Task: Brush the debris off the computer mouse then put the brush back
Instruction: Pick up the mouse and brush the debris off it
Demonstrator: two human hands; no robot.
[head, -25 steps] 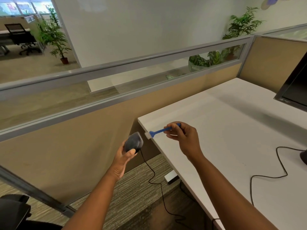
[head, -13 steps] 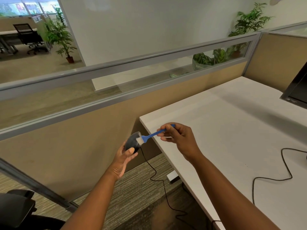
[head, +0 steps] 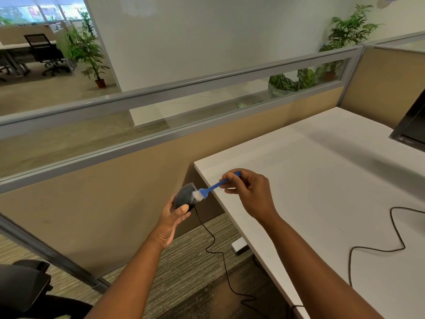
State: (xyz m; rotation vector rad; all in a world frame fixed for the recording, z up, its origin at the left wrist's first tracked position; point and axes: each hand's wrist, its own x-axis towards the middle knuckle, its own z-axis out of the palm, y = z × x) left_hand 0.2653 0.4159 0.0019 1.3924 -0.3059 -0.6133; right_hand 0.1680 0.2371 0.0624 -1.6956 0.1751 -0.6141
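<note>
While the desk (head: 322, 180) stands beside, brush (head: 208, 190) touches mouse (head: 184, 196).

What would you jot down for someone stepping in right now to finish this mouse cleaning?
Left hand: holds the computer mouse off the desk's left edge, above the carpet; its cable hangs down.
Right hand: pinch grip on the blue brush, white bristles on the mouse's right side.
Done: brush picked up, brushing under way.
Left: finish sweeping the mouse, then put the brush back. Its resting spot is not visible; the white desk is the likely place.
</note>
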